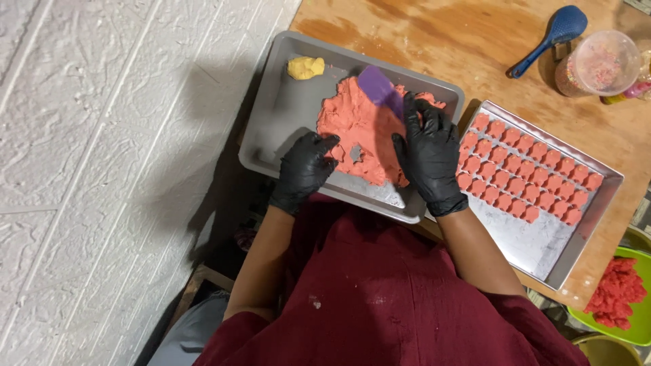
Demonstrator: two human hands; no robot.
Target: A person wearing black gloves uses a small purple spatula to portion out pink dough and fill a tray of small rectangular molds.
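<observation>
A wooden table [441,41] carries nearly everything here. On it, at its left edge, lies a grey metal tray [278,115], and a second metal tray [542,244] sits just beside it toward the table's right edge. The first tray holds a broad, flattened slab of pink-orange dough [359,125] spread across its middle and right half, with a small shaped hole cut out near the tray's near edge. The second tray carries rows of small pink-orange cut pieces [525,179] filling its far half; its near half is bare metal.

The person's right hand [428,152], in a black glove, rests on the right end of the dough with fingers curled around a purple plastic scraper [380,88], whose blade stands tilted on the slab near the tray's far edge. The left hand [305,166], also gloved in black, presses its bent fingers against the slab's left near edge and holds nothing.

A lime-green dish [641,325] with red crumbly mix sits past the table's right near corner. A clear plastic cup [600,62] and a blue spoon [550,37] lie by the far right corner. A small yellow dough lump [305,67] sits in the first tray's far left corner.
</observation>
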